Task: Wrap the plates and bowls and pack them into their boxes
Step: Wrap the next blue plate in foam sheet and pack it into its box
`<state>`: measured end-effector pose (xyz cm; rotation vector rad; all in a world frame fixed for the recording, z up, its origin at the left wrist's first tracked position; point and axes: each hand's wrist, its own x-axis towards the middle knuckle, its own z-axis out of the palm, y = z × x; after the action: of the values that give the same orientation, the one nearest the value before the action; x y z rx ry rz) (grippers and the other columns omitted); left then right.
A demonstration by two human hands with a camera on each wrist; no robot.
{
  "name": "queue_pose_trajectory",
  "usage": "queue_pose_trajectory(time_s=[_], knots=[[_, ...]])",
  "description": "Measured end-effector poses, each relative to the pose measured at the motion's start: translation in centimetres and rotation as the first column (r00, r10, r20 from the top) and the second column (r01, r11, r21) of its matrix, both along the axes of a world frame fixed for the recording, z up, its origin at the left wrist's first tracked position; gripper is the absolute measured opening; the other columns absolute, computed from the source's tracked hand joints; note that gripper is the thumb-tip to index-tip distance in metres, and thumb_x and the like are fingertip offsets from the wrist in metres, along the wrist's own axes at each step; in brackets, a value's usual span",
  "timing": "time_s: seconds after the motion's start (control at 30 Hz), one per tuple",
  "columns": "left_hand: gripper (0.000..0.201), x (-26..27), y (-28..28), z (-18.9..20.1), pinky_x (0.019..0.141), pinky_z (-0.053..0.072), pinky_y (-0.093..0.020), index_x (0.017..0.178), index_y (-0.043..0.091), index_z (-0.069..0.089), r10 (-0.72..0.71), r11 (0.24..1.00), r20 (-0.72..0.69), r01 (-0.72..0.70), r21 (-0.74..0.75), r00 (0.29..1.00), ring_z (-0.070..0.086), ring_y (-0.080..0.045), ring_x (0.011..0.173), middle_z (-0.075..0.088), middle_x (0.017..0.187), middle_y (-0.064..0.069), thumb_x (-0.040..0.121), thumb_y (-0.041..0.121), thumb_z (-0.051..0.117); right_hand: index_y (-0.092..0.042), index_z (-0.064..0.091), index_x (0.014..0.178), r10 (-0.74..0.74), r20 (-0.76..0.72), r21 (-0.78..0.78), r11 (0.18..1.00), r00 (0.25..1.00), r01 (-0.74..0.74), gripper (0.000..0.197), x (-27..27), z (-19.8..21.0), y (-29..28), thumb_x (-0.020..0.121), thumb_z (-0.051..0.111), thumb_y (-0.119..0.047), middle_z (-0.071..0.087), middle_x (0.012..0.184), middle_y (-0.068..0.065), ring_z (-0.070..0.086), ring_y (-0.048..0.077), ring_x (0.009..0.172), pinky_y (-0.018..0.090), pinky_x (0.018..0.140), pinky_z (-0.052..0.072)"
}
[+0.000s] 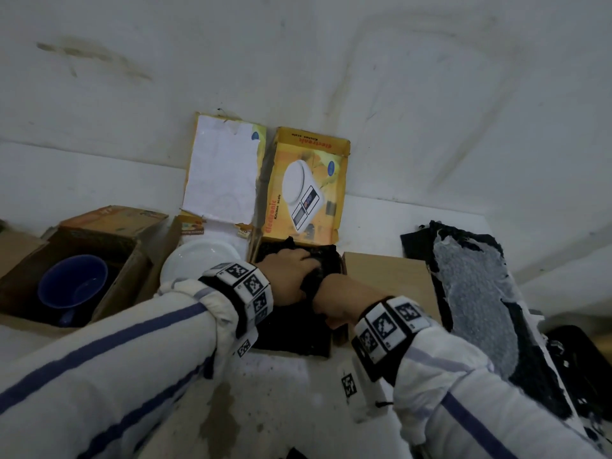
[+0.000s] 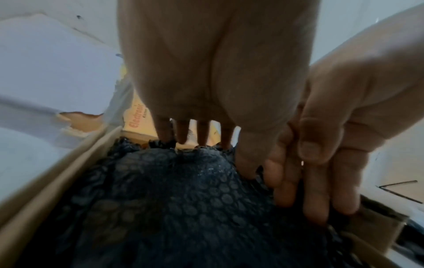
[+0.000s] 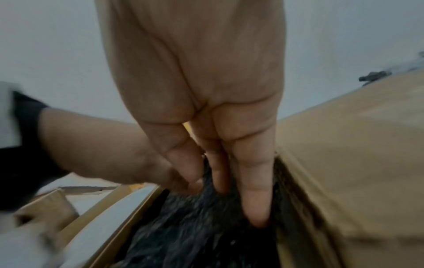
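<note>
A bundle wrapped in black bubble wrap lies inside the yellow kitchen-scale box, whose lid stands up against the wall. My left hand presses on the bundle's far edge with straight fingers. Beside it, my right hand pushes straight fingers down between the wrap and the box's right wall. What the wrap holds is hidden. A white plate sits unwrapped in the neighbouring box, and a blue bowl in a brown box at the left.
A loose sheet of black bubble wrap lies at the right on the white surface. The box's brown flap lies open between it and my hands. The white wall rises close behind the boxes.
</note>
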<state>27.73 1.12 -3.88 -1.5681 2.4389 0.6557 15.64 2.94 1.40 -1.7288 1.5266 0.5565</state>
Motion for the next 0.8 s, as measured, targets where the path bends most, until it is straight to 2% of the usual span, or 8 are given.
queue_pose_trajectory(time_s=[0.07, 0.13, 0.2, 0.27, 0.3, 0.5, 0.67, 0.8], knots=[[0.066, -0.9, -1.0, 0.1, 0.116, 0.021, -0.045, 0.149, 0.026, 0.022, -0.139, 0.988, -0.007, 0.14, 0.064, 0.99, 0.017, -0.031, 0.143, 0.013, 0.158, -0.008, 0.092, 0.023, 0.055, 0.004, 0.045, 0.133, 0.126, -0.05, 0.033, 0.992, 0.991, -0.124, 0.038, 0.6, -0.2, 0.6, 0.097, 0.039, -0.006, 0.049, 0.134, 0.023, 0.054, 0.028, 0.111, 0.036, 0.084, 0.048], [0.067, -1.7, -1.6, -0.2, 0.115, 0.019, -0.042, 0.15, 0.024, 0.019, -0.234, 0.969, 0.062, 0.227, 0.1, 0.97, 0.02, -0.032, 0.142, 0.014, 0.158, -0.009, 0.093, 0.016, 0.053, 0.002, 0.046, 0.133, 0.173, -0.047, 0.024, 0.985, 0.984, -0.172, 0.037, 1.0, -0.9, 0.9, 0.1, 0.033, -0.009, 0.047, 0.136, 0.022, 0.049, 0.026, 0.104, 0.036, 0.086, 0.044], [0.065, -2.1, -1.9, -0.4, 0.111, 0.025, -0.042, 0.149, 0.025, 0.022, -0.215, 0.973, 0.085, 0.206, 0.103, 0.973, 0.027, -0.032, 0.136, 0.025, 0.154, -0.007, 0.092, 0.013, 0.052, -0.006, 0.06, 0.104, 0.14, -0.042, 0.034, 0.99, 0.989, -0.138, 0.028, 0.8, -1.3, 1.1, 0.1, 0.033, -0.012, 0.057, 0.107, 0.02, 0.052, 0.025, 0.086, 0.032, 0.078, 0.045], [0.054, -2.3, -2.2, -0.3, 0.106, 0.032, -0.043, 0.142, 0.024, 0.034, -0.196, 0.978, 0.081, 0.189, 0.087, 0.977, 0.033, -0.031, 0.129, 0.037, 0.146, -0.006, 0.092, 0.012, 0.05, -0.015, 0.045, 0.067, 0.101, -0.064, 0.004, 0.995, 0.993, -0.101, 0.033, 0.2, -1.4, 1.2, 0.099, 0.036, -0.012, 0.045, 0.072, 0.007, 0.041, 0.016, 0.061, 0.022, 0.053, 0.036], [0.046, -2.3, -2.3, -0.2, 0.104, 0.035, -0.043, 0.137, 0.021, 0.04, -0.217, 0.974, 0.111, 0.209, 0.084, 0.97, 0.035, -0.031, 0.125, 0.042, 0.142, -0.007, 0.093, 0.013, 0.05, -0.016, 0.038, 0.062, 0.07, -0.07, -0.014, 0.997, 0.995, -0.071, 0.036, 0.0, -1.4, 1.1, 0.098, 0.037, -0.01, 0.039, 0.066, 0.004, 0.035, 0.014, 0.056, 0.02, 0.049, 0.03], [0.054, -2.7, -2.7, -0.8, 0.1, 0.033, -0.039, 0.147, 0.023, 0.028, -0.298, 0.954, 0.303, 0.288, 0.078, 0.905, 0.033, -0.035, 0.121, 0.029, 0.146, -0.009, 0.097, 0.031, 0.046, -0.014, 0.041, 0.068, 0.073, -0.048, 0.071, 0.995, 0.996, -0.069, 0.027, 0.7, -1.2, 1.1, 0.096, 0.04, -0.012, 0.038, 0.07, 0.003, 0.035, 0.013, 0.059, 0.022, 0.05, 0.029], [0.053, -3.0, -3.0, -0.7, 0.094, 0.037, -0.044, 0.141, 0.022, 0.034, -0.286, 0.958, 0.281, 0.273, 0.087, 0.916, 0.031, -0.036, 0.122, 0.03, 0.14, -0.012, 0.093, 0.032, 0.053, -0.014, 0.037, 0.059, 0.038, -0.052, 0.078, 0.996, 0.998, -0.034, 0.036, 0.6, -0.5, 0.5, 0.095, 0.043, -0.009, 0.038, 0.064, 0.004, 0.035, 0.015, 0.054, 0.024, 0.05, 0.03], [0.045, -3.7, -2.9, -1.0, 0.077, 0.036, -0.043, 0.134, 0.017, 0.039, -0.206, 0.978, 0.238, 0.193, 0.077, 0.949, 0.028, -0.036, 0.124, 0.032, 0.138, -0.011, 0.094, 0.031, 0.052, -0.011, 0.042, 0.058, 0.037, -0.095, 0.096, 0.995, 0.995, -0.028, 0.038, 0.0, -0.5, 0.4, 0.096, 0.039, -0.008, 0.047, 0.063, 0.005, 0.042, 0.016, 0.054, 0.023, 0.049, 0.034]])
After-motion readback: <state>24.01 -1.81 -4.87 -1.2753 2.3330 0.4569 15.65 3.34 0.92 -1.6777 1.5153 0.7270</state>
